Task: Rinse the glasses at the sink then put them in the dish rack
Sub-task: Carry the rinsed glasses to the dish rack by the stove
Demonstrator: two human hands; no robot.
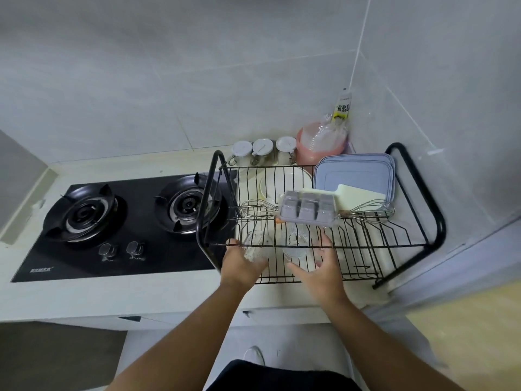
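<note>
At the front-left corner of the dish rack [394,249], toward the right end of the worktop [141,294]: two clear glasses, one per grip. Left grip [242,266] curled round the base of the left glass [255,244]. Right grip [318,269] cupped round the right glass [297,245], thumb on one side, fingers on the other. Both glasses just inside the front rail and close together. Cannot tell whether either is already resting on the wires. Sink not in view.

Likely trouble from here:
- Wet glass sliding out of a grip loosened too soon.
- Rim or base knocking the front rail on the way down.
- The two glasses clinking, being so near each other.
- A glass set between wide wires, tipping forward off the front edge toward the floor.
- Little room behind: a grey ice tray [308,208] and two whisks [258,209] laid across the rack, easy to nudge.

Writing:
- A small white brand mark at the front-left corner of the black gas hob [41,270], too small to read.
- A yellow label with dark characters on the bottle [342,107] in the worktop's back corner, also unreadable.
</note>
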